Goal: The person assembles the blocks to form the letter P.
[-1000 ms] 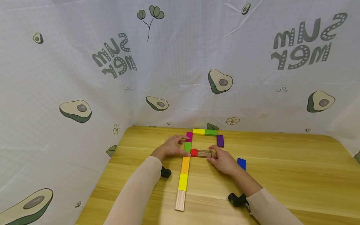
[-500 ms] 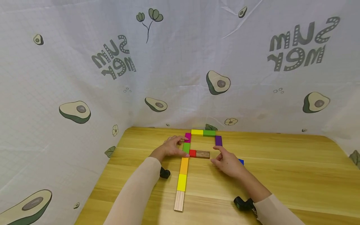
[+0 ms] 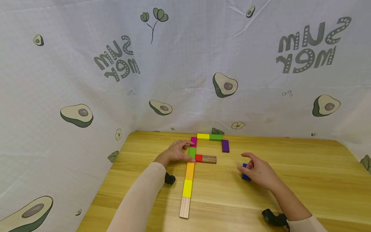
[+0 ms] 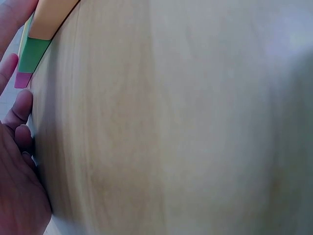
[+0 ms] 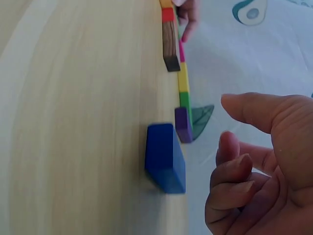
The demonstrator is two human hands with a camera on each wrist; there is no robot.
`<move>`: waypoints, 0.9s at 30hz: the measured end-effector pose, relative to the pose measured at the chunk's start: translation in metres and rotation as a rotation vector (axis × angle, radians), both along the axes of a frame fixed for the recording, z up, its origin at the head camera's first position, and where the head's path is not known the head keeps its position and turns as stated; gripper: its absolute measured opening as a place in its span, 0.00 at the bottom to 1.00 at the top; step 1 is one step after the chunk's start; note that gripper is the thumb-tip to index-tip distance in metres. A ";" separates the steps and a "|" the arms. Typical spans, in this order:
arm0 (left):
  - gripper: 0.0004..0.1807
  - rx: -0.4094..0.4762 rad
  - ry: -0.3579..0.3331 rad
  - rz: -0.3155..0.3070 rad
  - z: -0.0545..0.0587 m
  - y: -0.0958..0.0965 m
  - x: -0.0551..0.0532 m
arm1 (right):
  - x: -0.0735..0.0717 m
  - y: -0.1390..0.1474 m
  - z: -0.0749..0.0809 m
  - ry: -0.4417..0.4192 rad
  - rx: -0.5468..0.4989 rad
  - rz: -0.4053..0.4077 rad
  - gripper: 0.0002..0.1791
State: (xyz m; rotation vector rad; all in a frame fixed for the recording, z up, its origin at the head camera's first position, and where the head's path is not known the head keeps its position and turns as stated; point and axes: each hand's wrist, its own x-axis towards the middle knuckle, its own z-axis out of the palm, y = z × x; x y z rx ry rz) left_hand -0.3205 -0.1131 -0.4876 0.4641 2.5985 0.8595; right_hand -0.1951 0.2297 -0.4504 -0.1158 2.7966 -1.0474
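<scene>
My left hand (image 3: 175,152) rests at the column of flat blocks in the head view. Its index fingertip touches the magenta block (image 3: 193,141), and its thumb lies by the near end of the green block (image 3: 192,152). To the right, my right hand (image 3: 261,173) hovers over the blue block (image 3: 245,177), partly covering it. In the right wrist view the blue block (image 5: 161,149) stands apart from the spread thumb and index finger, while the other fingers curl loosely. A red block (image 3: 198,158) and a brown wood-grain block (image 3: 209,159) branch off the column.
Below continue an orange block (image 3: 189,171), a yellow block (image 3: 187,188) and a pale wood block (image 3: 184,207). Another yellow block (image 3: 203,137), a green block (image 3: 215,137) and a purple block (image 3: 225,146) form the far corner. A printed cloth (image 3: 185,64) hangs behind the table.
My right hand has let go of the brown block's right end and moved right to above the blue block. The left hand stays in place.
</scene>
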 end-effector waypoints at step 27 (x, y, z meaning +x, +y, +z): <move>0.46 -0.019 0.009 0.007 0.001 0.001 0.000 | 0.007 0.037 -0.021 -0.165 0.002 -0.002 0.47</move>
